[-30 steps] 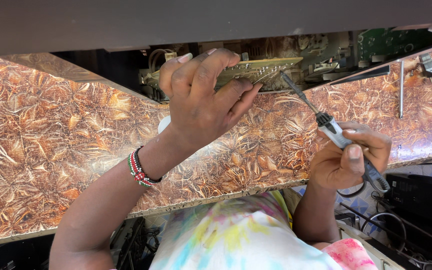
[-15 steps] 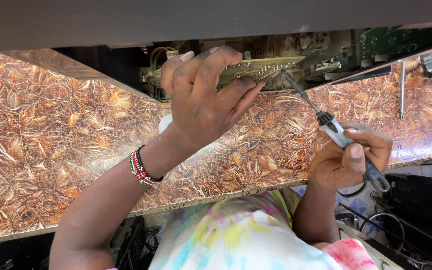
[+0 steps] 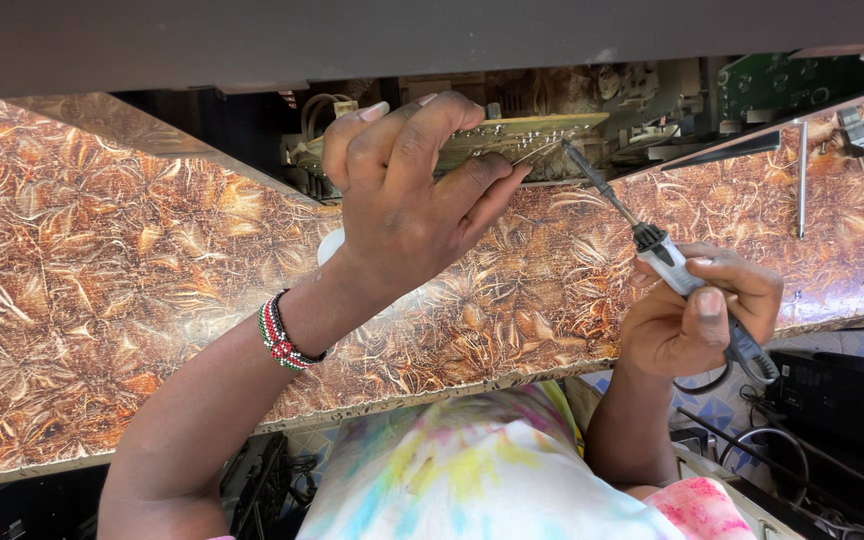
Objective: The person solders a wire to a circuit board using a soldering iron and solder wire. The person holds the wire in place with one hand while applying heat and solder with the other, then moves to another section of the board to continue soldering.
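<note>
Little has shifted over the last second — the left hand (image 3: pixel 407 195) still clamps the circuit board (image 3: pixel 522 135) on edge above the bench (image 3: pixel 102 300). The right hand (image 3: pixel 697 315) stays clenched on the soldering iron (image 3: pixel 667 258), tip now at the board's right end, just beyond the left fingertips. No containers in view.

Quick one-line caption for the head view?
Left hand tilts a circuit board up while right hand touches a soldering iron to its edge.

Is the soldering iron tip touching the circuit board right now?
Touching. The head view shows the tip of the soldering iron, held in the right hand, meeting the edge of the circuit board that the left hand grips, with no gap visible.
</note>
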